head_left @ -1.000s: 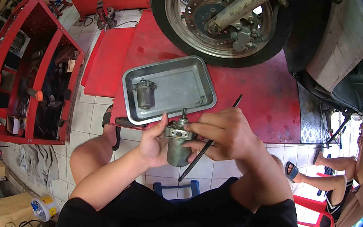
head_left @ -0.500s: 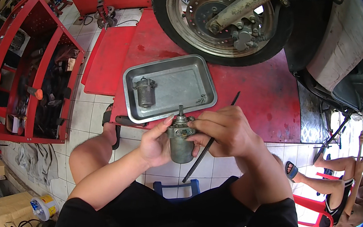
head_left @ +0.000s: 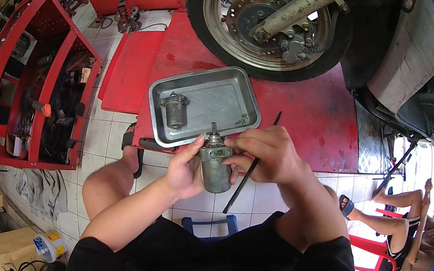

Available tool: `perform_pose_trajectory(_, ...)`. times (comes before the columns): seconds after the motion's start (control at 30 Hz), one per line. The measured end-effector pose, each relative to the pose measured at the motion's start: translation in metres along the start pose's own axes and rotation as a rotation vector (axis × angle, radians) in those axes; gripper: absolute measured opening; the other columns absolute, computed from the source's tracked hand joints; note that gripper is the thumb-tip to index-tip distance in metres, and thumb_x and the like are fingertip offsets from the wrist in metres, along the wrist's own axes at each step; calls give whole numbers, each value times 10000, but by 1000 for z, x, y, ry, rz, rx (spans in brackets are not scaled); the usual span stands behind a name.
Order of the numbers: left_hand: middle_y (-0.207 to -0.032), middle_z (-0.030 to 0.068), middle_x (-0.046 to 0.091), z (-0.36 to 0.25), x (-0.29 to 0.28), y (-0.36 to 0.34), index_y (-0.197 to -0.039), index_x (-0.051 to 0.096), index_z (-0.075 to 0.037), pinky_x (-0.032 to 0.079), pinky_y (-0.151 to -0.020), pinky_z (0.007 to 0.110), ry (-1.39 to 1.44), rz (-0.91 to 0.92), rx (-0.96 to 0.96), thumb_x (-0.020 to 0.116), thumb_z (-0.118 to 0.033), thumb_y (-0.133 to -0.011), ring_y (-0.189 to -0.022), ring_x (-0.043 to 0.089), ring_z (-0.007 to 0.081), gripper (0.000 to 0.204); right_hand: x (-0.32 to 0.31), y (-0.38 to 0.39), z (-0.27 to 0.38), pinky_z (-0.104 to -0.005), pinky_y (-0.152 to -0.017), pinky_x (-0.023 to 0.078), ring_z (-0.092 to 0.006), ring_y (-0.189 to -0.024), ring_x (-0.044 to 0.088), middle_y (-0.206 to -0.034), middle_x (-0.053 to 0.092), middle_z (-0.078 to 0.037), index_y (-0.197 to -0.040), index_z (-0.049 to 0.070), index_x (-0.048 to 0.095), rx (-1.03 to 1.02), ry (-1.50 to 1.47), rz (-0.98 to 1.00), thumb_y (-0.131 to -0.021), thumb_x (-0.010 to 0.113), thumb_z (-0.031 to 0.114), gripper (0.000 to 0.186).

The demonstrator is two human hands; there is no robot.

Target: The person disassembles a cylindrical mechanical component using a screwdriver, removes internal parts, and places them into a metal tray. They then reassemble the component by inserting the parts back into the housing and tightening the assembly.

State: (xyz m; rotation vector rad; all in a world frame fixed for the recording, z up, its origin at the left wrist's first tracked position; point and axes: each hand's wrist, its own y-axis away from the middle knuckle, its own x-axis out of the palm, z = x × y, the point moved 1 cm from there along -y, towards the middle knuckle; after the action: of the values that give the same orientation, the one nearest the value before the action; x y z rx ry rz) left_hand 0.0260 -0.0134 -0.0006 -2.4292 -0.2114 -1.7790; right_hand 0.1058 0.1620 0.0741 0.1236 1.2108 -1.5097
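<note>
A grey cylindrical starter motor (head_left: 215,173) is held upright between my hands, its thin splined shaft pointing up and away from me. My left hand (head_left: 186,173) is wrapped around its left side, with the thumb up by the end cap. My right hand (head_left: 266,154) has its thumb and fingertips closed at the right side of the cap. A slim black rod (head_left: 242,185) passes slantwise through that same hand, and its lower end hangs free. Beyond my hands, a second, similar starter motor (head_left: 176,112) sits in a metal tray (head_left: 220,77) with some small screws (head_left: 241,119).
The tray rests on a red lift platform (head_left: 309,116), below a motorcycle wheel (head_left: 261,66). A dark-handled tool (head_left: 153,143) lies at the platform's near edge. A red tool cart (head_left: 55,94) stands left, a blue stool (head_left: 209,225) between my legs. Another person (head_left: 402,230) sits at right.
The rod in my right hand has tilted slightly more upright, and the fingers have shifted a little at the cap. The motor stays in my left hand. The view has moved slightly.
</note>
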Motion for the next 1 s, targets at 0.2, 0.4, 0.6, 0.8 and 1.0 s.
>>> perform_pose_trajectory(0.2, -1113, 168, 608, 2, 5, 0, -1291, 505, -30, 465, -882, 480, 224, -34, -82, 375, -604, -995, -951, 608, 381, 659, -3, 0, -4, -346, -499, 491, -275, -584, 638, -728, 644, -64, -957, 38, 695, 81, -64, 47, -684, 854, 133, 330)
perform_pose_trajectory(0.4, -1081, 185, 597, 2, 6, 1, -1281, 510, -43, 459, -875, 481, 189, -49, -136, 393, -621, -982, -941, 595, 388, 661, -5, 1, -3, -310, -479, 490, -249, -525, 643, -680, 655, -89, -901, 5, 719, 32, -47, 30, -675, 858, 135, 295)
perform_pose_trajectory(0.6, -1074, 188, 609, 0, 2, 0, -1296, 508, -50, 466, -885, 477, 124, -54, -154, 399, -622, -982, -955, 601, 400, 662, -6, 6, 0, -365, -522, 491, -287, -589, 629, -704, 626, -85, -953, 27, 693, 102, -82, 38, -703, 836, 108, 299)
perform_pose_trajectory(0.8, -1085, 187, 616, -32, -7, -4, -1245, 562, -37, 510, -871, 461, 18, -108, 37, 402, -624, -984, -947, 635, 382, 662, -12, -4, -21, -399, -612, 512, -314, -636, 644, -724, 638, -117, -979, 28, 699, 446, -55, 194, -758, 817, 199, 303)
perform_pose_trajectory(1.0, -1026, 184, 594, -84, -8, -8, -1141, 565, -5, 473, -870, 453, 28, -238, 321, 407, -628, -979, -911, 573, 347, 662, 24, 26, -78, -497, -792, 551, -378, -938, 676, -924, 702, -181, -1002, 82, 733, 791, 340, 452, -807, 752, 281, 279)
